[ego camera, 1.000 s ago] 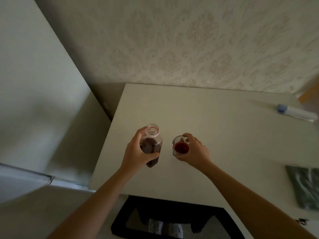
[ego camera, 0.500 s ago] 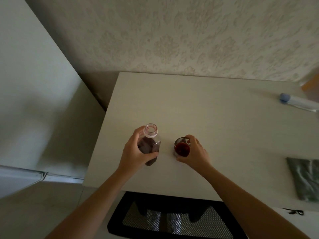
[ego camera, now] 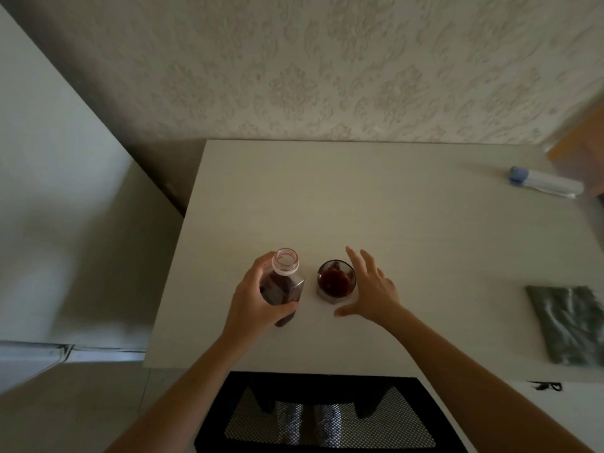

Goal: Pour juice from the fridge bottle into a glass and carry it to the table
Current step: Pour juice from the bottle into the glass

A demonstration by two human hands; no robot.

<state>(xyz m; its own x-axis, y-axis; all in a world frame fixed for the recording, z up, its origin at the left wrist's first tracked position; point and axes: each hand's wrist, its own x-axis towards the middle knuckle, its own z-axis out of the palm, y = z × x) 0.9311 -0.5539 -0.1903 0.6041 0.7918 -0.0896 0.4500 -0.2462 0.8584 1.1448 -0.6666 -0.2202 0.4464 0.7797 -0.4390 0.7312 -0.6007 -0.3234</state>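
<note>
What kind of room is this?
Likely a home room, maybe a dining corner: patterned wallpaper, a plain white table holding a juice bottle and glass, and a mesh-backed chair.

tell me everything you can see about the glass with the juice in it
The glass is a short, clear tumbler standing upright on the pale table, near its front edge. It holds dark red juice, which fills only part of it. Nothing grips it: the right hand is open beside it on the right, fingers spread; whether the palm brushes the rim cannot be told. The uncapped bottle, held in the left hand, stands just to its left, apart from it.
</note>
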